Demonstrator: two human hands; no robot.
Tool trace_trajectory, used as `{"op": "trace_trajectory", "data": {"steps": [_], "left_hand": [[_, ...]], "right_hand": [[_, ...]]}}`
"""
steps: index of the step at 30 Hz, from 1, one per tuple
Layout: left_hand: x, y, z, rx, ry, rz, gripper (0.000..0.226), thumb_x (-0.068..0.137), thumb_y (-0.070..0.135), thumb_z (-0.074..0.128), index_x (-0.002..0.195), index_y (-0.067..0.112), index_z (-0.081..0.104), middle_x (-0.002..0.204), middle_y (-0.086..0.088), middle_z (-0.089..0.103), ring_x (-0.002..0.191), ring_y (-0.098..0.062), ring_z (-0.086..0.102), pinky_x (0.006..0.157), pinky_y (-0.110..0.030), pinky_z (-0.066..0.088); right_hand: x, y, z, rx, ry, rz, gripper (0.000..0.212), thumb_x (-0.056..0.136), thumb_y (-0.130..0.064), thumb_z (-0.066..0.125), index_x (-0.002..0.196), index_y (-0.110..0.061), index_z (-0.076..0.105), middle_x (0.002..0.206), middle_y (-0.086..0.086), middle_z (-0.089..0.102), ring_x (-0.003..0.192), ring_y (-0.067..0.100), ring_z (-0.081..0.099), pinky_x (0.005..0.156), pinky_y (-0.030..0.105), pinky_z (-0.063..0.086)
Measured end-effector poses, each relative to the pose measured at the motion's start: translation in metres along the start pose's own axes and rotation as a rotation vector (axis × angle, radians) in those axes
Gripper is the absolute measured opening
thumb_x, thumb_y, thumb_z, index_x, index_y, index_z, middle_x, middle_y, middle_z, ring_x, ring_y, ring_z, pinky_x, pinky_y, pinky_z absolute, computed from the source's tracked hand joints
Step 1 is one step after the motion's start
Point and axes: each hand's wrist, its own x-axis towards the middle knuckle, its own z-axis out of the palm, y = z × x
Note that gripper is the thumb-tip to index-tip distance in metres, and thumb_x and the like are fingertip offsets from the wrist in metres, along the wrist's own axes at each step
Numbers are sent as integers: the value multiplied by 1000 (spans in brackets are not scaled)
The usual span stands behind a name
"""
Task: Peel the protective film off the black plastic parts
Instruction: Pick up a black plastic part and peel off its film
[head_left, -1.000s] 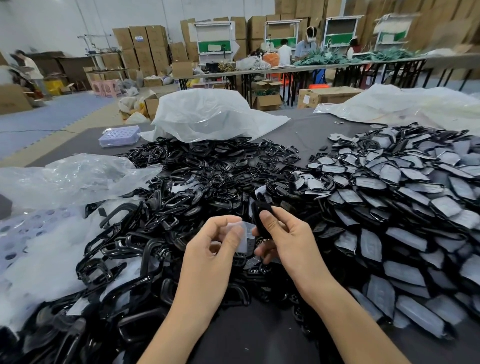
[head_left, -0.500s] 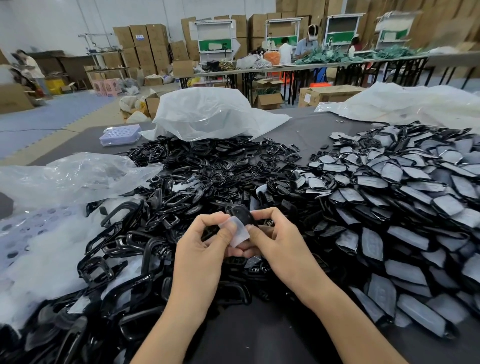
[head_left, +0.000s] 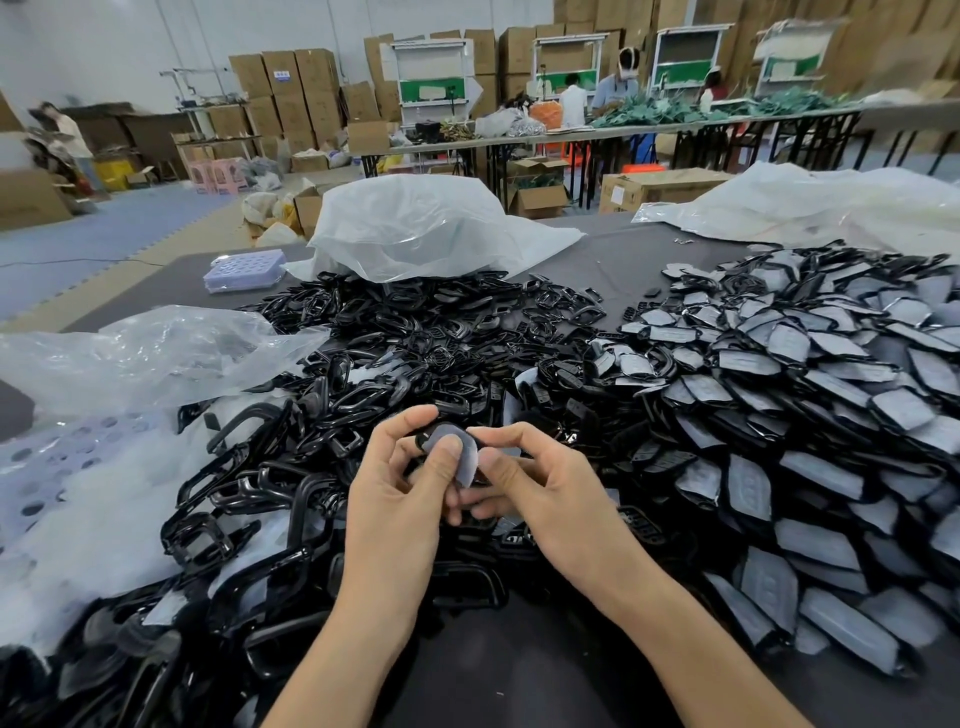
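While my left hand (head_left: 397, 499) pinches the grey film (head_left: 451, 451) under its thumb, my right hand (head_left: 540, 493) grips the small black part (head_left: 427, 435) behind it. Both hover above the heap of parts (head_left: 363, 374) on the table (head_left: 613, 260), filmed ones (head_left: 789, 395) piled to my right.

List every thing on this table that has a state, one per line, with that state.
Left hand: pinching the film.
Right hand: gripping the black part.
Film: partly lifted off the part.
Black part: held above the pile, mostly hidden.
Right pile: film still on.
Middle pile: bare black frames.
White bag: slumped, crumpled.
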Motion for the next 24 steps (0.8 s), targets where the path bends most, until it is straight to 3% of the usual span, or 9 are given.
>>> {"op": "trace_trajectory", "data": {"steps": [2, 5, 9, 12, 17, 24], "left_hand": [[-1, -1, 2, -44, -7, -24, 20, 85, 25, 68, 104, 24, 68, 74, 5, 64, 55, -9, 54, 52, -20, 49], [-2, -1, 5, -70, -5, -32, 22, 81, 27, 68, 102, 19, 67, 73, 1, 66, 58, -11, 59, 56, -23, 53], [-3, 1, 4, 84, -43, 55, 10, 97, 15, 59, 102, 17, 68, 77, 0, 71, 66, -16, 67, 67, -27, 59], [-2, 2, 2, 250, -69, 104, 15, 99, 11, 57, 102, 21, 68, 75, -1, 71, 67, -12, 67, 70, -21, 55], [1, 4, -3, 295, -115, 40, 17, 93, 14, 66, 92, 31, 70, 78, -1, 72, 71, -10, 67, 72, -18, 54], [-2, 4, 1, 204, -64, 41, 5, 93, 12, 66, 94, 17, 68, 76, -3, 73, 71, -12, 70, 71, -17, 54]], "right_hand": [[0, -1, 2, 54, 3, -3, 25, 89, -32, 65, 111, -20, 68, 86, 4, 77, 83, 17, 76, 73, 21, 58], [1, 0, 2, 22, 52, -27, 17, 91, -16, 70, 107, -21, 69, 78, 1, 76, 73, 9, 72, 68, 17, 55], [0, -2, -3, -42, 146, -63, 17, 96, -11, 65, 107, -22, 72, 73, 2, 75, 65, 8, 69, 64, 17, 54], [-1, -3, -5, -51, 168, -81, 15, 96, -14, 65, 107, -19, 74, 71, 1, 74, 65, 8, 69, 63, 18, 55], [-1, -2, -7, -82, 184, -78, 13, 96, -17, 65, 105, -20, 75, 76, 7, 75, 67, 12, 70, 65, 20, 56], [0, -3, -6, 17, 191, -33, 15, 97, -12, 64, 108, -19, 72, 82, 5, 75, 72, 13, 68, 70, 22, 57]]}}
